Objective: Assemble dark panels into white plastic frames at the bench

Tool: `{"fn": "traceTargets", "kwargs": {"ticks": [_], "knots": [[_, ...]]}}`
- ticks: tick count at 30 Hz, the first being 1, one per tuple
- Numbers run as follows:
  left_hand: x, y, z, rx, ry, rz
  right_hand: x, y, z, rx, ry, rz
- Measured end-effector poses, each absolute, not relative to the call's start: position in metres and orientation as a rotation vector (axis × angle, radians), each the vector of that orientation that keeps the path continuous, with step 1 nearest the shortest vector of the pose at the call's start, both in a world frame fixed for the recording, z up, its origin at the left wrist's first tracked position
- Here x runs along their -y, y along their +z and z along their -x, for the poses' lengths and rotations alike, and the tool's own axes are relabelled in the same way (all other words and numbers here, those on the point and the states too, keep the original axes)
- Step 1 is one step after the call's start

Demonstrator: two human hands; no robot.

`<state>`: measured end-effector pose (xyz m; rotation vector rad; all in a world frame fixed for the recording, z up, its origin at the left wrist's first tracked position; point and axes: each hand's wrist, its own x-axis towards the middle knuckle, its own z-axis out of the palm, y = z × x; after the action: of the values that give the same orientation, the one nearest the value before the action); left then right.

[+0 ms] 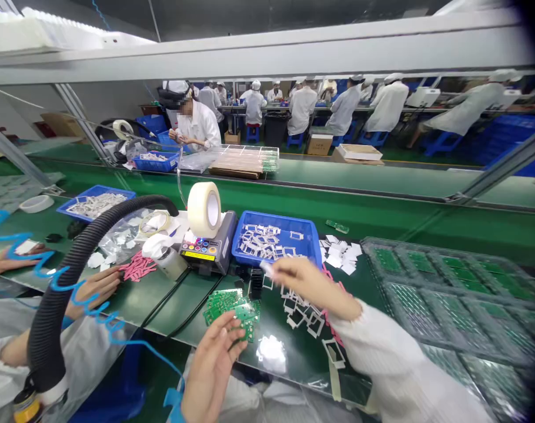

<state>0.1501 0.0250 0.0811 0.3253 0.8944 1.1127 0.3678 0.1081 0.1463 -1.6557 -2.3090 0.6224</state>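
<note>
My left hand (217, 358) is at the table's front edge, fingers curled at a green circuit board (248, 320), which it seems to grip by its near side. More green circuit boards (221, 302) lie in a loose pile just behind it. To the right, my right hand (300, 282) is slightly blurred, its fingertips pinched on a small white piece (267, 269). Below that hand, white square frames (315, 323) are scattered on the table. A black ribbed block (256, 283) stands between the pile and my right hand. Pink strips (333, 329) lie partly behind my right forearm.
A blue tray (314, 235) of white frames stands behind my hands, beside a tape roll (204, 210) on a dark machine (226, 247). Clear board trays (448, 282) fill the right. A black hose (95, 235) and a co-worker's hand (95, 291) are at left.
</note>
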Motion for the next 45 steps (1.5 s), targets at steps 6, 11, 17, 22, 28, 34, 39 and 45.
{"fn": "traceTargets", "kwargs": {"ticks": [6, 11, 17, 22, 28, 34, 39, 45], "knots": [[-0.023, 0.087, -0.148, -1.047, 1.031, -0.864, -0.035, 0.13, -0.314, 2.1, 1.322, 1.188], [-0.013, 0.079, -0.136, -1.001, 0.887, -0.958, -0.033, 0.127, -0.304, 2.097, 1.248, 1.346], [-0.001, 0.063, -0.132, -0.8, 0.787, -0.619, -0.061, 0.113, -0.296, 2.444, 0.724, 1.452], [-0.002, 0.061, -0.127, -0.853, 0.854, -0.476, -0.113, 0.08, -0.316, 2.407, 0.312, 1.781], [-0.003, 0.053, -0.12, -0.904, 0.869, -0.404, -0.12, 0.066, -0.337, 2.528, 0.123, 1.868], [-0.004, 0.051, -0.115, -0.926, 0.871, -0.375, -0.091, 0.065, -0.356, 2.587, 0.114, 1.85], [-0.006, 0.056, -0.11, -0.918, 0.875, -0.402, -0.086, 0.066, -0.362, 2.556, 0.177, 1.825], [-0.003, 0.056, -0.099, -0.945, 0.88, -0.407, -0.097, 0.061, -0.354, 2.443, 0.205, 1.939]]}}
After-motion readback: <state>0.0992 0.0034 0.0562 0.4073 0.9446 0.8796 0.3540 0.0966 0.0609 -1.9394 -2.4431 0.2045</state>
